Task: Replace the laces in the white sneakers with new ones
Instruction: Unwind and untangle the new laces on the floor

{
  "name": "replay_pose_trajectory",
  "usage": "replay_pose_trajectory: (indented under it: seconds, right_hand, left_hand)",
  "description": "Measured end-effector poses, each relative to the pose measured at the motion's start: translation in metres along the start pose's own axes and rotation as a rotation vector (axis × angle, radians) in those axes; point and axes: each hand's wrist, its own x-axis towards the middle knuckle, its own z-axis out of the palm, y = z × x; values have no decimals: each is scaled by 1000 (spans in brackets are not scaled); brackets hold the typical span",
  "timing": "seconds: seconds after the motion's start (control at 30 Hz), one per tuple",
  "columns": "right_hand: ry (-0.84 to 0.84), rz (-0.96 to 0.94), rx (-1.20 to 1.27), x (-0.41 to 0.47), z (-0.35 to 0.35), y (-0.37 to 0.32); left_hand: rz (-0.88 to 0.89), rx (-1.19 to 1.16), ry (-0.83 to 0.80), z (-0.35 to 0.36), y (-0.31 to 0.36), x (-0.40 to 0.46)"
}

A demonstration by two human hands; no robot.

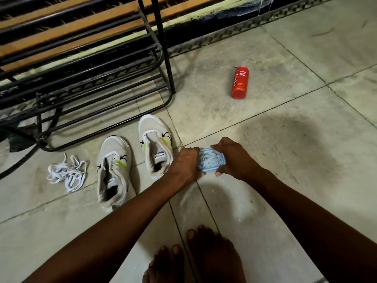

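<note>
Near the middle of the frame, both hands hold a small clear packet of pale laces (pixel 211 161) above the tiled floor (pixel 285 123). The left hand (pixel 184 163) grips the packet's left end with its fingers curled over the top edge, and the right hand (pixel 234 158) pinches the right end — fingers over the top, thumb under the lower edge. The packet's long axis runs roughly left to right, tilted slightly down to the right. Just left of the hands stand two white sneakers, both unlaced, their long axes running bottom to top of the frame with toes pointing toward the upper edge: the nearer sneaker (pixel 156 144) sits just beside the left hand, the other sneaker (pixel 113 170) lower and further left. At the left edge of the frame a tangle of loose white laces (pixel 67 173) lies on the floor, apart from the shoes. A black metal rack (pixel 102 78) fills the upper left. A red bottle (pixel 240 82) lies on its side in the upper right of centre — well apart from everything else. Two bare feet (pixel 193 260) show at the bottom edge.
</note>
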Motion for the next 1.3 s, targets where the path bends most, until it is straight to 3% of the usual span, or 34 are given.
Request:
replay_pose_trajectory:
  seconds: [0.13,0.33,0.53,0.87,1.0,1.13,1.3]
  right_hand:
    - [-52,20,-69,5,-3,-6]
    - [-49,33,-56,6,-5,-6]
    - [-21,77,25,2,-6,-8]
    - [-88,47,-179,0,-1,-12]
    - [-90,62,20,3,-6,-4]
    - [20,172,289,7,-2,8]
    - [226,234,579,13,-1,2]
  left_hand:
    - [-30,-51,-64,1,-1,0]
    - [-53,-127,-29,3,-6,3]
    - [-20,-92,18,7,-9,0]
    - [66,78,-81,1,0,3]
    - [85,14,-105,3,5,2]
    - [68,-119,-71,-1,-5,0]
    - [1,-311,190,-25,-21,3]
